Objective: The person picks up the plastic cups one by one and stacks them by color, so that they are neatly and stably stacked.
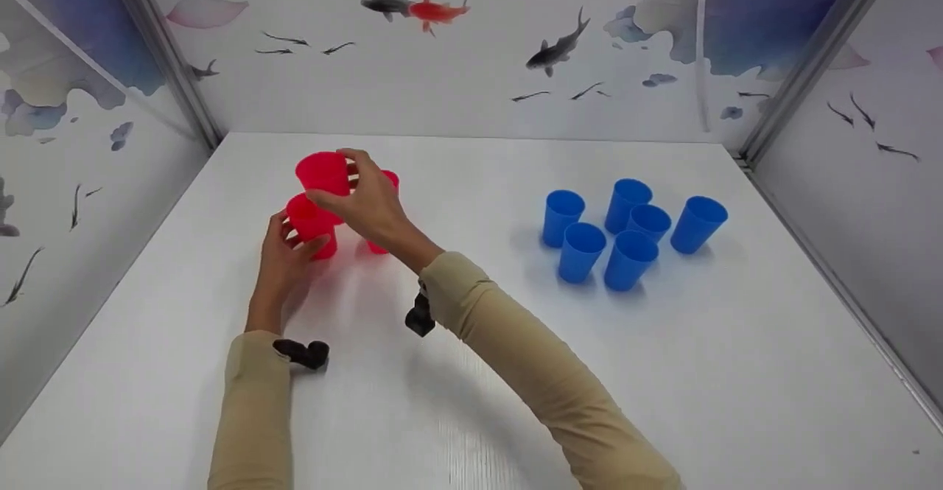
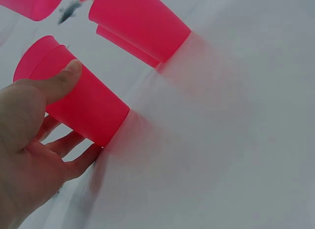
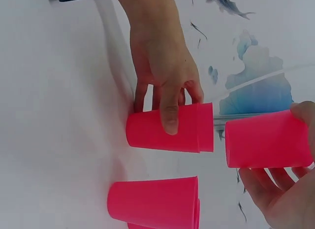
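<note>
My left hand [image 1: 284, 261] grips an upright red plastic cup [image 2: 91, 101] on the tabletop, thumb on the near side and fingers behind. A second rim shows just beyond this cup's own rim, like a cup nested in it. Higher up, my right hand [image 1: 372, 199] holds another red cup [image 3: 268, 140] between thumb and fingers. Its base hangs just over the rims of the gripped cup. To the right stands a further red cup [image 3: 152, 202], partly behind my right hand in the head view, with another red cup [image 3: 135, 225] mostly hidden behind it.
Several blue cups stand upright in a loose group on the right, among them a front one [image 1: 631, 260] and a far-right one [image 1: 698, 225]. Printed panels wall the white table [image 1: 457, 343] at the back and both sides. Each wrist wears a black camera [image 1: 420, 317].
</note>
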Demonstrator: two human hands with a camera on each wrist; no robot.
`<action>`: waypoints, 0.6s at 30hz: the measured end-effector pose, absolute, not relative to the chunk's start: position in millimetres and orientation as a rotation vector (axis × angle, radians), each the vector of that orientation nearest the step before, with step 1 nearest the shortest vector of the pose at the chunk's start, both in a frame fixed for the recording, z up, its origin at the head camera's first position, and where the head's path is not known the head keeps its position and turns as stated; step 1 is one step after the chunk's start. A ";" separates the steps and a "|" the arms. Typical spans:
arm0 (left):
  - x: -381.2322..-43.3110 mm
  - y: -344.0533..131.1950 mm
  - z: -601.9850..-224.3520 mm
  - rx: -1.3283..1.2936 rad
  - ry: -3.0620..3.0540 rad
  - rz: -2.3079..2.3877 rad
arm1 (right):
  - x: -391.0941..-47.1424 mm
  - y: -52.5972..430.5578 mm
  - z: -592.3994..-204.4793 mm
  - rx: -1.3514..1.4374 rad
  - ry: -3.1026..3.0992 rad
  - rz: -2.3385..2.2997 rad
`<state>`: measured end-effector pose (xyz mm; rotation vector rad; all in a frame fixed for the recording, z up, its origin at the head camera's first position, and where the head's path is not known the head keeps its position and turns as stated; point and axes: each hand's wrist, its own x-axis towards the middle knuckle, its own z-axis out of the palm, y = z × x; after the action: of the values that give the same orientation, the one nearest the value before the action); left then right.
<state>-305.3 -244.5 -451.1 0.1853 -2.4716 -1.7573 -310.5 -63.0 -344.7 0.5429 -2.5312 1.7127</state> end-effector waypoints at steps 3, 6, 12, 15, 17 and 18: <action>-305.9 -245.0 -450.1 0.212 -2.465 -1.789 | -317.3 -66.5 -337.9 0.573 -2.534 1.726; -306.7 -245.6 -450.3 0.218 -2.461 -1.811 | -322.7 -70.8 -335.6 0.586 -2.544 1.746; -307.4 -244.8 -451.7 0.179 -2.445 -1.799 | -328.0 -81.4 -338.2 0.605 -2.543 1.774; -306.6 -244.6 -452.8 0.172 -2.437 -1.799 | -327.8 -88.3 -341.8 0.609 -2.551 1.769; -306.4 -244.8 -453.4 0.177 -2.436 -1.806 | -326.8 -92.6 -345.1 0.607 -2.566 1.755; -306.2 -245.0 -453.5 0.183 -2.439 -1.808 | -326.4 -94.7 -347.0 0.606 -2.576 1.749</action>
<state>-306.2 -245.0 -453.5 0.1830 -2.4386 -1.8077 -326.4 -94.7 -347.0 0.6056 -2.5756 1.7493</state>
